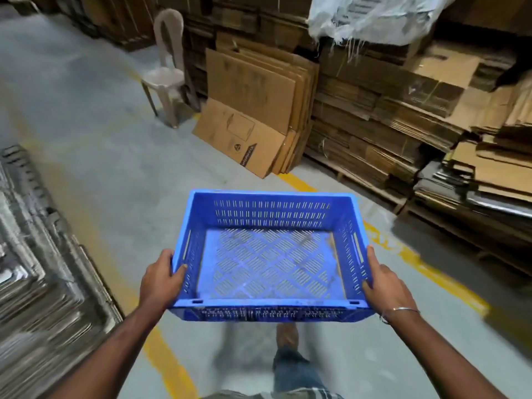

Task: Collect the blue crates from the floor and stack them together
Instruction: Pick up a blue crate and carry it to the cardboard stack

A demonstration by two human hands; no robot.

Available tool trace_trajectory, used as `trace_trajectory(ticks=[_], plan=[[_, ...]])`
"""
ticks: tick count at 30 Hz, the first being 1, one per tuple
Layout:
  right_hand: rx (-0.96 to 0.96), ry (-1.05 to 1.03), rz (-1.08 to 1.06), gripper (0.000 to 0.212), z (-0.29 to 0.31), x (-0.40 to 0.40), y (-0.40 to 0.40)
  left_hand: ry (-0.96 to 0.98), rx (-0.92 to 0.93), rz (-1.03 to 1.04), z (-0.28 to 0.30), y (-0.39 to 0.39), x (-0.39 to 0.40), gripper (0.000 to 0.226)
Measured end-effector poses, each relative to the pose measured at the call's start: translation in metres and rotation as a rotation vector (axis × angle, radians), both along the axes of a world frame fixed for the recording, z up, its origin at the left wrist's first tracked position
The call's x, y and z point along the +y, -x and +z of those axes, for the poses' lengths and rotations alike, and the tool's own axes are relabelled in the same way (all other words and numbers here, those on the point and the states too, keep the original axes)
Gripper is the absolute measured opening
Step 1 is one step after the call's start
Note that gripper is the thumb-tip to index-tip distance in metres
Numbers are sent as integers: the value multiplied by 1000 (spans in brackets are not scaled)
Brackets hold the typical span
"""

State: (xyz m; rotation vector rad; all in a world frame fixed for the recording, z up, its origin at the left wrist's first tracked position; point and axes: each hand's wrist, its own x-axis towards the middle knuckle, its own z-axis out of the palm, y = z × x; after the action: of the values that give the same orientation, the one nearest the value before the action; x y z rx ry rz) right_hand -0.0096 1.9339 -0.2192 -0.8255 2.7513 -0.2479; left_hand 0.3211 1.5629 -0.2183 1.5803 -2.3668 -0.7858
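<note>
An empty blue crate with slotted walls and a perforated floor hangs in front of me above the grey floor, held level. My left hand grips its left wall near the front corner, thumb over the rim. My right hand, with a thin bracelet at the wrist, grips the right wall the same way. No other blue crate is in view.
Flattened cardboard boxes lean against stacks of cardboard on pallets along the right. A plastic chair stands at the back. More stacked sheets line the left. Yellow floor lines border the aisle. My foot shows below the crate.
</note>
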Motion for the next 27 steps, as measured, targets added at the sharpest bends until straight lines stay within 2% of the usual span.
trace_trajectory(ticks=[7, 13, 19, 27], plan=[[-10, 32, 180, 90, 16, -208, 128, 19, 8, 207, 24, 68, -129, 23], [11, 46, 339, 89, 15, -395, 206, 33, 31, 373, 11, 106, -245, 21], [-7, -7, 412, 90, 5, -585, 261, -39, 57, 479, -15, 142, -393, 21], [-62, 15, 512, 90, 22, -806, 324, -37, 67, 585, 1, 186, -567, 24]])
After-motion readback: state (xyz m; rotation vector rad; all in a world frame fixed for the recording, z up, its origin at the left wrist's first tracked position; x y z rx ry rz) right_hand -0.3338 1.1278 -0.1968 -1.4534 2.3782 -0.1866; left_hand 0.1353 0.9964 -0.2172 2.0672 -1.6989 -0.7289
